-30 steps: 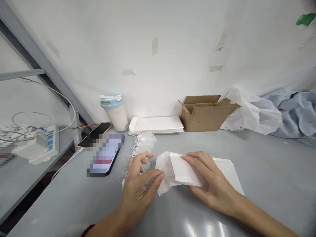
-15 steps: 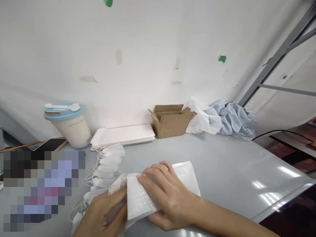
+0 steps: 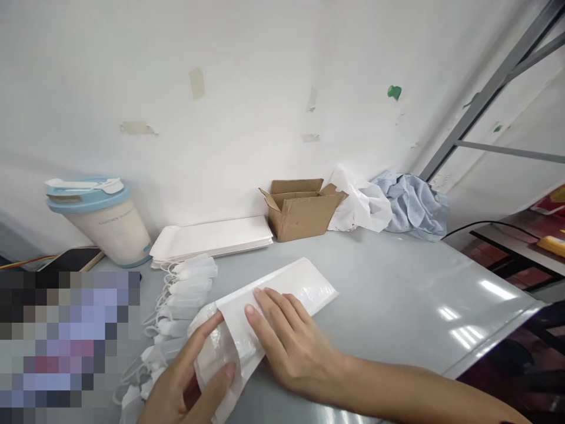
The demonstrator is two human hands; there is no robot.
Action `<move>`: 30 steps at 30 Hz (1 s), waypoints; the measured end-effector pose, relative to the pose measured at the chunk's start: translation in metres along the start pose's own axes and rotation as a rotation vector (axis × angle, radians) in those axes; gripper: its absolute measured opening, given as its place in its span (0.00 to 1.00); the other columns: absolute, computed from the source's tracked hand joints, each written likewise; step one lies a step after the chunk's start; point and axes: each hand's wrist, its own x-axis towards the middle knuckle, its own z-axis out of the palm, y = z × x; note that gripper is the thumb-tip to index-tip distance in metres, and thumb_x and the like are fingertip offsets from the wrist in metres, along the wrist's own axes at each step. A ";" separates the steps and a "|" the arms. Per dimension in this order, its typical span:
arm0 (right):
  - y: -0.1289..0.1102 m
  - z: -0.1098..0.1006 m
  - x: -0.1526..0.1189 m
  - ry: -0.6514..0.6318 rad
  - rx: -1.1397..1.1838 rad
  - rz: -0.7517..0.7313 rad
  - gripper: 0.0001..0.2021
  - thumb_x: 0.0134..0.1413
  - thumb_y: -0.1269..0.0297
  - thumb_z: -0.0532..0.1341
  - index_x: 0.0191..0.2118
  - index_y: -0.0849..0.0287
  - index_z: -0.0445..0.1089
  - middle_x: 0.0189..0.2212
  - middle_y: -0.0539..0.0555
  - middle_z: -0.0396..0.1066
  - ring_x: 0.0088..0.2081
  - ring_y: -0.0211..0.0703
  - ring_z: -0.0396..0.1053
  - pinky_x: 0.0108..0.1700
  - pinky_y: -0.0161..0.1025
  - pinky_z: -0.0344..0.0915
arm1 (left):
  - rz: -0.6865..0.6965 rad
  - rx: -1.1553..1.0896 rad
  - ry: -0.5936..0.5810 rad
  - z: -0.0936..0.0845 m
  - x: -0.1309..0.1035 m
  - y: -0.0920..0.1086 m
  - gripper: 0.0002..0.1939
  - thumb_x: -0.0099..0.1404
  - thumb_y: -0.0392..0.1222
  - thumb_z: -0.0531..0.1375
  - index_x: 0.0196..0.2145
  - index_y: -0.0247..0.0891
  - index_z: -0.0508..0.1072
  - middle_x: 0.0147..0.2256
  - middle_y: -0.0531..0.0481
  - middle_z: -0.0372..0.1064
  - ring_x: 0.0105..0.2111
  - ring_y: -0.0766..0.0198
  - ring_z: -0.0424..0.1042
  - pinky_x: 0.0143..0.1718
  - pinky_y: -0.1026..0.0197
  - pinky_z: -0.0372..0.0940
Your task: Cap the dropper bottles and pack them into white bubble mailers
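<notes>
A white bubble mailer (image 3: 304, 288) lies at a slant above the grey table, its mouth end toward me on the left. My left hand (image 3: 188, 371) grips that end, with the index finger at the edge of the mouth and the thumb against the loose flap. Across the mailer's middle my right hand (image 3: 291, 341) lays its fingers over the top face; its thumb is hidden. Just left of the mailer sits a row of small white translucent tags with looped strings (image 3: 189, 285). Whether anything is inside the mailer I cannot tell.
A stack of white envelopes (image 3: 216, 235) and an open cardboard box (image 3: 304, 215) stand along the wall. Beside them are a white plastic bag (image 3: 359, 203) and a blue cloth (image 3: 412, 206). A blue-lidded cup (image 3: 110, 227) and a phone (image 3: 73, 259) are at left.
The mailer has turned flatter, showing more of its far end. My left fingers have come partly out from its mouth and spread at the flap. My right hand has slid slightly leftward, its thumb now out of sight.
</notes>
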 end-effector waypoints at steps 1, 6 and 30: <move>0.000 0.000 0.000 -0.019 0.011 -0.017 0.18 0.60 0.76 0.46 0.53 0.74 0.63 0.47 0.70 0.70 0.50 0.61 0.66 0.41 0.52 0.68 | -0.012 0.000 0.006 -0.003 0.002 0.000 0.27 0.56 0.54 0.59 0.53 0.45 0.67 0.53 0.52 0.68 0.50 0.49 0.70 0.44 0.57 0.71; -0.003 0.005 -0.003 -0.096 -0.035 -0.019 0.19 0.63 0.73 0.44 0.54 0.69 0.64 0.53 0.64 0.66 0.53 0.59 0.63 0.45 0.53 0.67 | -0.062 0.023 -0.161 -0.017 0.011 -0.008 0.29 0.50 0.50 0.64 0.51 0.44 0.70 0.51 0.51 0.70 0.50 0.47 0.69 0.43 0.58 0.71; -0.001 0.020 -0.013 0.133 0.149 -0.020 0.16 0.57 0.80 0.46 0.38 0.68 0.71 0.36 0.60 0.76 0.41 0.46 0.70 0.50 0.49 0.59 | 1.126 0.782 -0.018 0.002 0.005 0.002 0.18 0.62 0.25 0.50 0.49 0.28 0.67 0.45 0.36 0.72 0.47 0.55 0.71 0.48 0.57 0.70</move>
